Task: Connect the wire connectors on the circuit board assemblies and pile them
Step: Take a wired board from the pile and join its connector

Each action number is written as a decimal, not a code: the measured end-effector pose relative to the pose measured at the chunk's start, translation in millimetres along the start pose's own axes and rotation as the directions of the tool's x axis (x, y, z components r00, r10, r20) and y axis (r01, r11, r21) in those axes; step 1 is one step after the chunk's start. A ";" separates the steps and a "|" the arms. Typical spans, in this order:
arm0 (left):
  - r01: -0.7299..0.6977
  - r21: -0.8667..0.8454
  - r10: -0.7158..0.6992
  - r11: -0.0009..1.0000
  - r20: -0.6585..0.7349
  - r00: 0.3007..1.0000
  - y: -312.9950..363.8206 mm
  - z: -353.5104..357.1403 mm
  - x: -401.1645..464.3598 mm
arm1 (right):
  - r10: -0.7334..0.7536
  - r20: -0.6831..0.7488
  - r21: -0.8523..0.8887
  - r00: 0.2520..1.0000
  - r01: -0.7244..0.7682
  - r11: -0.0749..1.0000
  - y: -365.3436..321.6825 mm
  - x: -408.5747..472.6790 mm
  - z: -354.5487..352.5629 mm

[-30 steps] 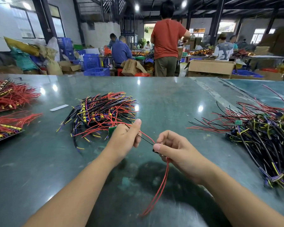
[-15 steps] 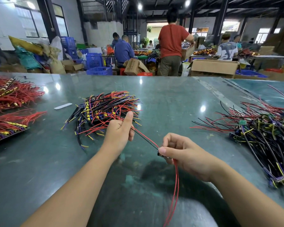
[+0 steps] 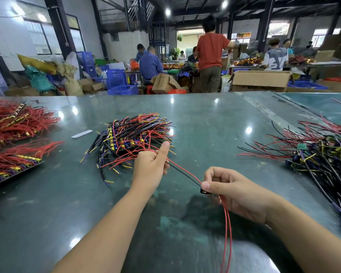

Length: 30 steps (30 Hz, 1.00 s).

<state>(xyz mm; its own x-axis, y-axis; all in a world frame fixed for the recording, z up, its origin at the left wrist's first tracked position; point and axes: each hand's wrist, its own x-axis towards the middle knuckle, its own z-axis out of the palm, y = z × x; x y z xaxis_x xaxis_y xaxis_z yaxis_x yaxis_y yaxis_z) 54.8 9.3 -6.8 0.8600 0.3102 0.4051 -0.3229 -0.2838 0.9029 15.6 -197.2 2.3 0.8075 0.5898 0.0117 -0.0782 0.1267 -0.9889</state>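
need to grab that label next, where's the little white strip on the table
In the head view the white strip lies flat on the green table, left of centre, between the red wire bundles at the left edge and the middle wire pile.

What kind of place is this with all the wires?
Probably a factory workshop where people assemble electronics by hand. Piles of wired circuit boards lie on a long work table, cardboard boxes and blue crates stand behind, and other workers stand at benches.

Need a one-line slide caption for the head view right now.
Left hand and right hand stretch thin red and black wires to a small black connector above the green table.
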 end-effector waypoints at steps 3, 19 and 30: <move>-0.073 0.134 0.080 0.988 -0.047 0.996 2.0 -4.8 -0.4 | 0.005 -0.003 -0.021 1.000 -0.005 1.000 -0.6 -0.1 1.9; 0.464 -0.592 -0.369 0.659 0.283 0.885 17.4 -7.1 1.1 | 0.031 -0.069 0.096 0.997 -0.024 0.995 -1.9 -0.8 3.5; 0.038 0.104 -0.024 0.994 -0.132 0.991 1.6 -11.2 7.6 | -0.020 -0.018 0.026 1.000 0.021 0.999 -2.1 -0.5 3.9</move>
<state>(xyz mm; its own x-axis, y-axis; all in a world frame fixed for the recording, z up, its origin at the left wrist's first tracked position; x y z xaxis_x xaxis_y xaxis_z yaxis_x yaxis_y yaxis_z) 56.4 21.4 -0.7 0.8075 0.4342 0.3992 -0.2475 -0.3649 0.8976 13.0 -194.6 4.9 0.8195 0.5723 0.0289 -0.0768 0.1597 -0.9842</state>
